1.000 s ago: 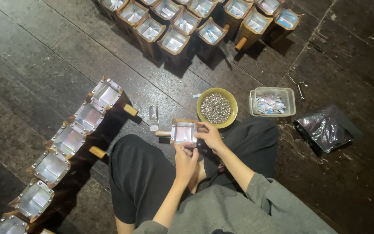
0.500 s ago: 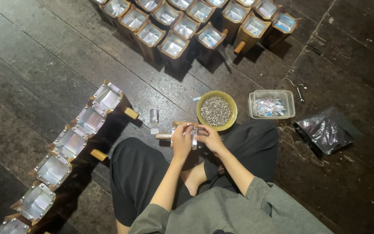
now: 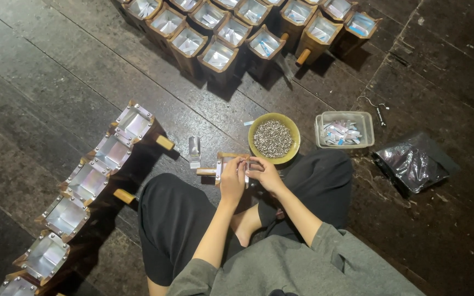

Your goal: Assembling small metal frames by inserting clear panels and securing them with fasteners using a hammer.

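Seated cross-legged on a dark plank floor [image 3: 45, 71], seen from above. Left hand [image 3: 232, 178] and right hand [image 3: 265, 174] side by side in front of the knees, both closed over a small wooden box with a metal lining [image 3: 225, 164], fingers curled across its open top and hiding most of it. Short wooden peg [image 3: 205, 171] sticking out of the box on the far side of the left hand. Whether anything small is pinched between the fingertips: cannot tell.

Just beyond the right hand, a yellow bowl [image 3: 274, 138] heaped with small grey metal pieces, nearly touching the box. Further out past the right hand, a clear plastic tray [image 3: 344, 130] of pale folded slips, and beyond that, well apart, a dark crumpled plastic bag [image 3: 411, 164]. Just beyond the left hand, a small clear upright piece [image 3: 194, 149] standing on the floor.

Out to the left of the left hand, a slanting row of finished metal-lined boxes [image 3: 88, 181] running away towards the near edge. Far ahead of both hands, a cluster of open wooden boxes [image 3: 219, 55] holding pale slips.
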